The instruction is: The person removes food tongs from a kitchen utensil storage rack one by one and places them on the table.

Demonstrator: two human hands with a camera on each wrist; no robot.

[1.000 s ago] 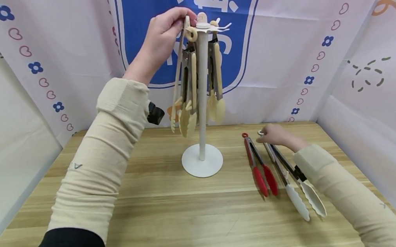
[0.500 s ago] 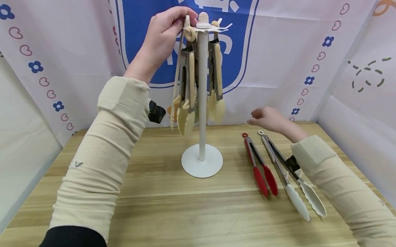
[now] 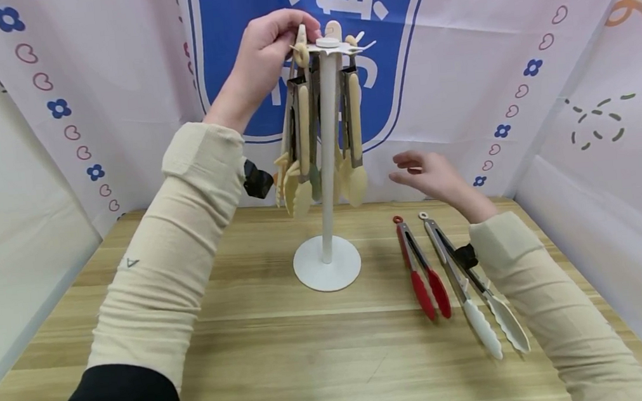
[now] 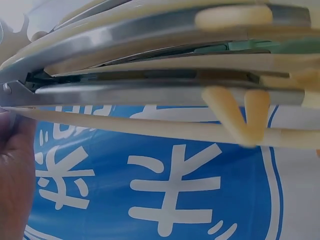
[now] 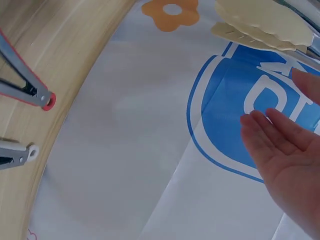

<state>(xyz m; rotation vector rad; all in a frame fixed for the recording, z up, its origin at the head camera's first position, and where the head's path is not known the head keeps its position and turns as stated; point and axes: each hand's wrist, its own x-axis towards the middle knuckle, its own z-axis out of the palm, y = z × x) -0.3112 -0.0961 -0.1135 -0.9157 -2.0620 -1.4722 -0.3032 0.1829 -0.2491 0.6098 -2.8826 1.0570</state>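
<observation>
My left hand point(image 3: 271, 55) holds the top of a white rotating utensil rack point(image 3: 326, 162), fingers curled at its hooks; their exact contact is partly hidden. Cream-handled tongs point(image 3: 303, 125) hang by a ring beside that hand, and another pair of cream tongs point(image 3: 353, 127) hangs on the far side of the pole. Close up in the left wrist view, metal tong arms point(image 4: 150, 95) cross above a slim cream handle point(image 4: 125, 125). My right hand point(image 3: 428, 175) hovers in the air right of the rack, fingers loosely extended, holding nothing.
Red-tipped tongs point(image 3: 423, 268) and white-tipped tongs point(image 3: 474, 282) lie side by side on the wooden table point(image 3: 290, 369), right of the rack's round base point(image 3: 328, 273). A printed cloth backdrop point(image 3: 437, 88) stands behind.
My right hand has left the white-tipped tongs and risen up and leftward toward the rack. The hanging tongs nearest my left hand have swung left as the rack turns slightly.
</observation>
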